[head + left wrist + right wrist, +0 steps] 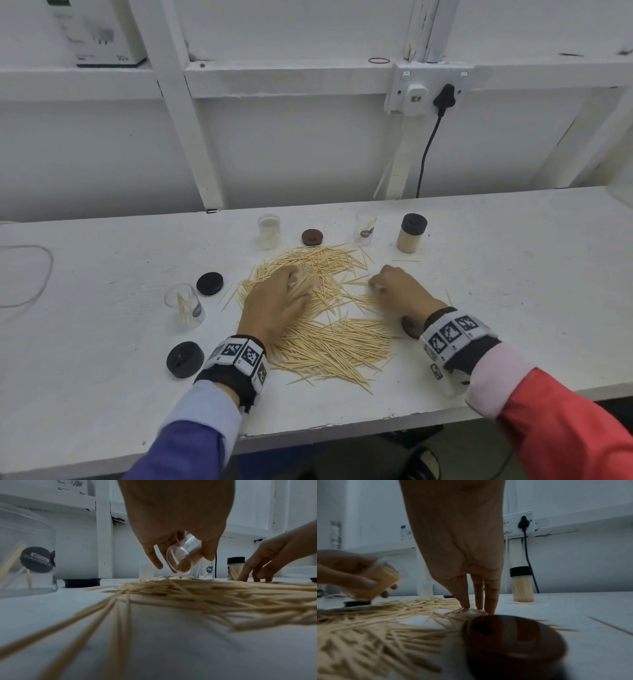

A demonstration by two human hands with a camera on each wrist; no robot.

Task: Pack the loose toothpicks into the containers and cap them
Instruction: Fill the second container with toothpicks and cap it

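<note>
One container [411,233] stands packed and capped with a black lid, at the far right of the white table [513,291]: the only finished unit, by my judgement.

Three clear containers stand open and almost empty: far centre-left [269,231], far centre-right [365,228], near left [186,305], each with only a few sticks.

Fifth container [184,557]: part-filled, tilted, gripped in the left hand [275,301] with fingers curled round it, over the pile.

Loose toothpicks [329,329]: a large heap spread across the table centre; most of the packing remains.

Right hand [402,291]: fingers [489,597] straight and together, tips pressed down on sticks at the heap's right edge; whether any are pinched cannot be told.

Caps loose: two black, left [210,283] and near left [185,359]; two brown, far centre [312,237] and by the right wrist [411,327].

Writing: dark round labels on the containers [36,559], print blurred, unreadable. Box [99,31] on the far-left ledge shows "30w".
</note>
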